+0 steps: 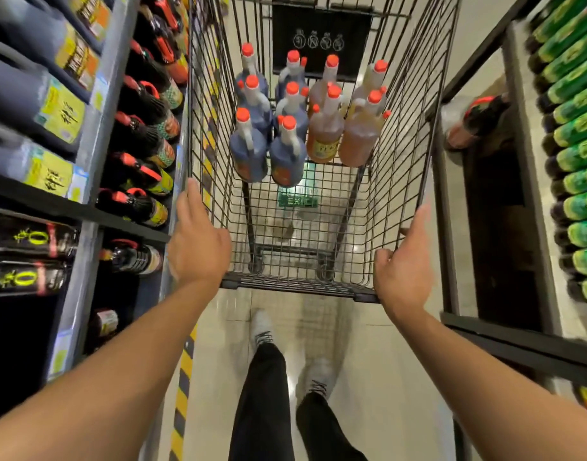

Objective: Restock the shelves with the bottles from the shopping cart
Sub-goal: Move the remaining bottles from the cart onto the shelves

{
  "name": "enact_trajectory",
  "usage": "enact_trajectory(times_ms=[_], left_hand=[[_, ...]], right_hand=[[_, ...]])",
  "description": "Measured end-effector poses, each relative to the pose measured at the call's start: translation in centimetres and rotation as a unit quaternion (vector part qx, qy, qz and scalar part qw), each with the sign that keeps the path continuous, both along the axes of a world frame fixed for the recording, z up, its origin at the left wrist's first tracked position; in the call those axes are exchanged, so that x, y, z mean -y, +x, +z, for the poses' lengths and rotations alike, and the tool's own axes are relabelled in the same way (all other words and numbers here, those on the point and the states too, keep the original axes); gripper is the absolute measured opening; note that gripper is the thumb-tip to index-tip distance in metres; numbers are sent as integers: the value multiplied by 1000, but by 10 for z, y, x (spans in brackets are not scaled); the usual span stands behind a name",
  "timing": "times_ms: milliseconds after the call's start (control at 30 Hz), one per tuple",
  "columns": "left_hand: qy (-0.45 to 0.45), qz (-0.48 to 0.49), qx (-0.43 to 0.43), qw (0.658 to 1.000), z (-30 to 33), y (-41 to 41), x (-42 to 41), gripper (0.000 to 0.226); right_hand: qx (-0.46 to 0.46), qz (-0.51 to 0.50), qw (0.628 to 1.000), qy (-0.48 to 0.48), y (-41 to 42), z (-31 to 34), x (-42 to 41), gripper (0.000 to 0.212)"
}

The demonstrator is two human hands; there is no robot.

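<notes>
Gripping cart rim — both hands.

Shop aisle, supermarket type. Wire shopping cart stands between two runs of dark metal shelving. Left shelves hold rows of identical dark bottles with red caps and yellow labels, price tags along the shelf edges. Right shelves carry stacked green-labelled bottles. Pale tiled floor, yellow-black hazard strip at the shelf foot.
</notes>
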State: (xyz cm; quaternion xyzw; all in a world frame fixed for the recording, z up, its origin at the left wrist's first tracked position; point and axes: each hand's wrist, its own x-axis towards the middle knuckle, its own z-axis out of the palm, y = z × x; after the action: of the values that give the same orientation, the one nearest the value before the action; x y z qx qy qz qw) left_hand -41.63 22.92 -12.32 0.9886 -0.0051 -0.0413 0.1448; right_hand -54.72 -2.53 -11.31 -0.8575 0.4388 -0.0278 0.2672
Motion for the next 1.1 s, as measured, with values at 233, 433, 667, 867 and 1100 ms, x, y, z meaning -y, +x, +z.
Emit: enact_trajectory(times_ms=[233,433,667,867,1100], left_hand=[[-4,10,-11,1000,3,-58,-17,88],[-9,12,-30,999,7,-93,-29,89],[-6,4,-35,999,3,-114,-43,89],[-55,-1,-58,997,18,-113,-49,92],[-96,-66,-166,979,38,-100,-64,107]], right_hand=[[-18,15,1000,7,-54,1,-12,87],[-36,13,999,16,-85,1,-27,89],[-42,2,999,7,-105,1,-36,91],[-35,-5,998,52,-107,14,-43,100],[-49,39,995,71,-97,39,-38,110]])
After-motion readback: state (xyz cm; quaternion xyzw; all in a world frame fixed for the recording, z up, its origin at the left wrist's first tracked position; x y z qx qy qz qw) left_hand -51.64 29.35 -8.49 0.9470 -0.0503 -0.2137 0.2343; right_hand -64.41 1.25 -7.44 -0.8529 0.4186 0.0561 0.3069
